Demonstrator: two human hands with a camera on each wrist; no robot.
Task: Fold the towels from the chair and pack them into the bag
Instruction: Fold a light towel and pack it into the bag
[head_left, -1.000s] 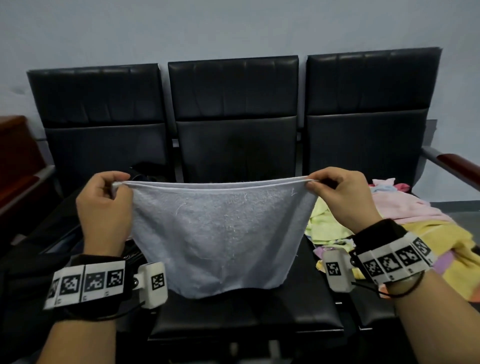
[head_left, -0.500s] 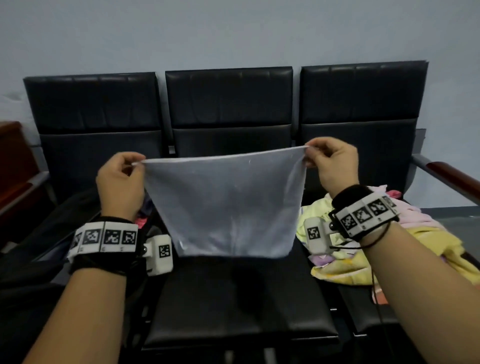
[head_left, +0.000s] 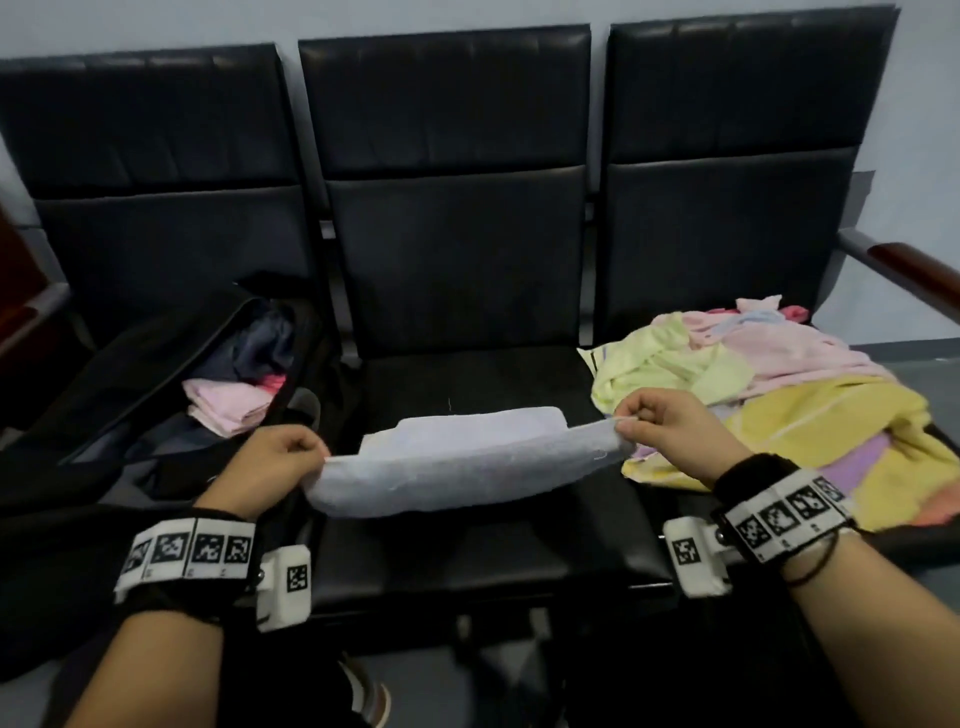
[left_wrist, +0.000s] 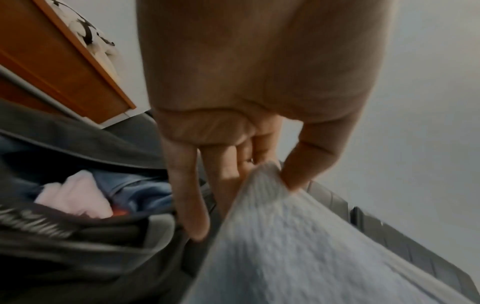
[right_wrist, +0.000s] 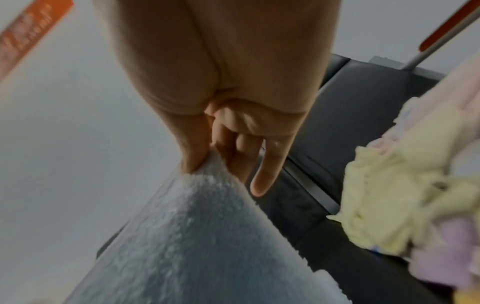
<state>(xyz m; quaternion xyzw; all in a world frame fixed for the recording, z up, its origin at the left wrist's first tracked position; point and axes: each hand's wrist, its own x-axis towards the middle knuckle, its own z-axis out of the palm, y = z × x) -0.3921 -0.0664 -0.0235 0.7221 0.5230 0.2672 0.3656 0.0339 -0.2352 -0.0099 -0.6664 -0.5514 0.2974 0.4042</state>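
Lowered from where it hung in the air half a second ago, the pale grey towel (head_left: 467, 457) now drapes onto the middle seat (head_left: 467, 551) of the black chair row, its far part already lying flat on the cushion while the near edge is stretched between both hands. The left hand (head_left: 270, 462) pinches the left corner between thumb and fingers, as the left wrist view shows (left_wrist: 270, 170); the right hand (head_left: 670, 431) pinches the right corner the same way (right_wrist: 207, 160). Neither hand is open; each holds only the towel.

The towel's long axis runs straight from one hand to the other, and both hands sit level at its ends, so neither is nearer. Its laid-down half lies beyond the hands, towards the backrest. The next fold probably carries the held edge forward over that half.

The open black bag (head_left: 156, 395) lies just outboard of the left hand, a folded pink towel (head_left: 228, 405) inside. The unfolded towel pile (head_left: 779, 384) lies outboard of the right hand.
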